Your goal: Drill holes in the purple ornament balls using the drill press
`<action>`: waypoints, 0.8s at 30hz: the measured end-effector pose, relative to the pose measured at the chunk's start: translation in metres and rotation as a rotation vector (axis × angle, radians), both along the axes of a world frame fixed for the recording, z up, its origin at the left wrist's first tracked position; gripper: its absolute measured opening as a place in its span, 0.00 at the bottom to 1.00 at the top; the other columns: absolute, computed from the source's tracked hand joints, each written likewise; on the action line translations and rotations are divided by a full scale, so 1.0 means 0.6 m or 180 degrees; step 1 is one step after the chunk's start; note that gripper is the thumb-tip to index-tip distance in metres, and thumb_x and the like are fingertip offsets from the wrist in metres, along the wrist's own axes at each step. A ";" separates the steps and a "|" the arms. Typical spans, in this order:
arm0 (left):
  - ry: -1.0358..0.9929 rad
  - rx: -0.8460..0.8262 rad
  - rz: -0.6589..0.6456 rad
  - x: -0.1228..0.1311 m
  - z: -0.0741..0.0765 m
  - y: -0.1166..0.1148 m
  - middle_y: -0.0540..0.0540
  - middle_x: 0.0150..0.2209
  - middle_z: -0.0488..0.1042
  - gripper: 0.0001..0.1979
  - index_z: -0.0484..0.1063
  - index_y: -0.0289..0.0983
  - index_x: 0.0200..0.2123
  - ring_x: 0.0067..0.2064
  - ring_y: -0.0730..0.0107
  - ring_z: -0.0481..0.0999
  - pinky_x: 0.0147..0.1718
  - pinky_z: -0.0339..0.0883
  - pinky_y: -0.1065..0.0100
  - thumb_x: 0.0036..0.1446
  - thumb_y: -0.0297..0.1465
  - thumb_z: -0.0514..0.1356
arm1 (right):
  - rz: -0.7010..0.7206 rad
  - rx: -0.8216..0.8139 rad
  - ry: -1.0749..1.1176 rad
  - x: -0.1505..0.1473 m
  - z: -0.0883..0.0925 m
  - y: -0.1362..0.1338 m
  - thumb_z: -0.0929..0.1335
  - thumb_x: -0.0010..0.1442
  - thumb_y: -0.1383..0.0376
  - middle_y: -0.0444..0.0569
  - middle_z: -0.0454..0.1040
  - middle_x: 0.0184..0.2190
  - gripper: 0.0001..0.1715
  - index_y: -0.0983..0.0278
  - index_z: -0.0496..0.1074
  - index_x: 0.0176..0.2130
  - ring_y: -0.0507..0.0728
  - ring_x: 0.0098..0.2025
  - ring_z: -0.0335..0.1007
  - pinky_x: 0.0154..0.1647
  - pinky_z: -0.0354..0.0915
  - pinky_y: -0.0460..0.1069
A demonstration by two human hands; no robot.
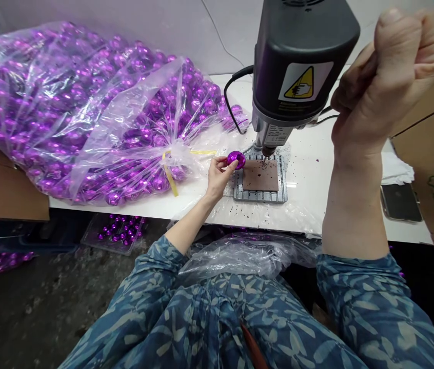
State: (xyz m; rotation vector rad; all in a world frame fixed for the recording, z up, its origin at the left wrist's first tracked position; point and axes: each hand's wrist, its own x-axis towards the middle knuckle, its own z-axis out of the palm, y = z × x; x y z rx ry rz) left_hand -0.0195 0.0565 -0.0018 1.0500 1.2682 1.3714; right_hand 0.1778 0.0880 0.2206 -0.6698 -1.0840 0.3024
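Observation:
A shiny purple ball (236,160) is pinched between the thumb and fingers of my left hand (220,177), at the left edge of a drill press's metal base (261,197). On that base lies a brown board (260,177) with a small dark hole. The black drill press (305,56), with a yellow warning label, stands over it, its bit pointing down at the board's upper edge. My right hand (397,66) is raised to the right of the drill head, fingers curled closed; whatever it grips is hidden behind the fingers.
A large tied clear bag (86,113) of purple balls covers the left of the white table (305,179). Dark shavings lie round the base. A phone (400,203) and white cloth (397,169) are at right, beside a cardboard box (428,138). A bin (115,233) of balls sits below.

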 end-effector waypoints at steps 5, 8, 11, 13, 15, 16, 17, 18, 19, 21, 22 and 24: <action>0.0333 0.0307 -0.0998 0.024 -0.015 0.019 0.38 0.59 0.81 0.30 0.73 0.42 0.58 0.65 0.53 0.78 0.69 0.65 0.46 0.57 0.47 0.73 | 0.0084 -0.0063 0.0155 -0.005 0.004 -0.003 0.59 0.69 0.78 0.36 0.43 0.11 0.29 0.59 0.42 0.22 0.45 0.12 0.39 0.15 0.34 0.47; 0.0697 0.0526 -0.1124 0.034 -0.031 0.032 0.40 0.55 0.83 0.27 0.76 0.42 0.57 0.66 0.51 0.78 0.78 0.46 0.40 0.59 0.46 0.72 | 0.0276 0.0058 0.0254 -0.002 0.001 -0.003 0.60 0.70 0.77 0.36 0.45 0.12 0.29 0.59 0.45 0.22 0.45 0.12 0.41 0.15 0.33 0.47; 0.0926 0.0616 -0.1188 0.034 -0.040 0.040 0.40 0.55 0.83 0.28 0.77 0.41 0.58 0.72 0.47 0.70 0.79 0.39 0.37 0.58 0.47 0.72 | 0.0433 0.0276 0.0163 0.006 -0.007 0.006 0.73 0.61 0.58 0.34 0.47 0.12 0.33 0.59 0.46 0.23 0.45 0.12 0.42 0.14 0.33 0.47; 0.0976 0.0615 -0.1247 0.032 -0.040 0.040 0.39 0.60 0.81 0.31 0.76 0.42 0.59 0.79 0.42 0.57 0.78 0.44 0.37 0.57 0.48 0.73 | 0.0417 0.0387 0.0081 0.011 -0.011 0.014 0.73 0.48 0.42 0.33 0.46 0.11 0.38 0.59 0.45 0.23 0.45 0.11 0.43 0.13 0.34 0.47; 0.1024 0.0633 -0.1285 0.032 -0.038 0.038 0.39 0.64 0.78 0.32 0.76 0.43 0.60 0.81 0.40 0.49 0.78 0.47 0.37 0.56 0.48 0.73 | 0.0344 0.0431 0.0044 0.015 -0.014 0.021 0.71 0.44 0.37 0.33 0.45 0.11 0.40 0.59 0.43 0.22 0.44 0.11 0.43 0.12 0.34 0.47; 0.1053 0.0650 -0.1296 0.032 -0.038 0.037 0.39 0.64 0.77 0.31 0.75 0.43 0.60 0.81 0.40 0.49 0.77 0.48 0.37 0.56 0.47 0.73 | 0.0316 0.0447 0.0021 0.015 -0.014 0.023 0.70 0.44 0.36 0.33 0.44 0.11 0.41 0.59 0.42 0.22 0.43 0.11 0.43 0.12 0.34 0.46; 0.1083 0.0668 -0.1301 0.033 -0.038 0.037 0.39 0.64 0.77 0.31 0.75 0.42 0.60 0.81 0.40 0.50 0.77 0.49 0.38 0.57 0.46 0.73 | 0.0308 0.0462 -0.0010 0.016 -0.013 0.024 0.70 0.45 0.37 0.33 0.43 0.11 0.41 0.59 0.42 0.22 0.43 0.11 0.42 0.12 0.34 0.46; 0.1106 0.0682 -0.1297 0.034 -0.038 0.038 0.38 0.64 0.77 0.31 0.76 0.42 0.60 0.80 0.40 0.53 0.77 0.51 0.38 0.56 0.45 0.74 | 0.0326 0.0454 -0.0058 0.015 -0.012 0.023 0.69 0.46 0.37 0.33 0.43 0.11 0.41 0.59 0.41 0.23 0.42 0.11 0.43 0.11 0.34 0.45; 0.1110 0.0685 -0.1291 0.036 -0.039 0.039 0.38 0.64 0.77 0.30 0.76 0.42 0.59 0.79 0.41 0.56 0.76 0.54 0.39 0.56 0.45 0.74 | 0.0353 0.0431 -0.0098 0.015 -0.011 0.022 0.69 0.47 0.37 0.33 0.43 0.11 0.40 0.59 0.41 0.23 0.42 0.11 0.43 0.11 0.34 0.45; 0.1058 0.0660 -0.1303 0.039 -0.041 0.041 0.38 0.64 0.77 0.31 0.75 0.42 0.60 0.74 0.42 0.66 0.72 0.62 0.41 0.56 0.45 0.74 | 0.0399 0.0349 -0.0134 0.015 -0.008 0.017 0.69 0.46 0.38 0.33 0.44 0.11 0.39 0.59 0.41 0.22 0.42 0.11 0.44 0.11 0.34 0.45; 0.1034 0.0652 -0.1323 0.040 -0.041 0.042 0.38 0.64 0.76 0.31 0.75 0.41 0.60 0.71 0.44 0.70 0.70 0.65 0.42 0.56 0.45 0.74 | 0.0404 0.0300 -0.0115 0.014 -0.006 0.014 0.69 0.46 0.39 0.33 0.43 0.11 0.39 0.59 0.41 0.22 0.41 0.10 0.45 0.11 0.34 0.44; 0.1097 0.0707 -0.1353 0.042 -0.039 0.042 0.37 0.63 0.77 0.31 0.74 0.41 0.60 0.69 0.46 0.72 0.69 0.67 0.45 0.57 0.44 0.74 | 0.0400 0.0227 -0.0070 0.013 -0.002 0.009 0.69 0.43 0.40 0.32 0.42 0.11 0.39 0.59 0.41 0.21 0.41 0.10 0.45 0.11 0.34 0.44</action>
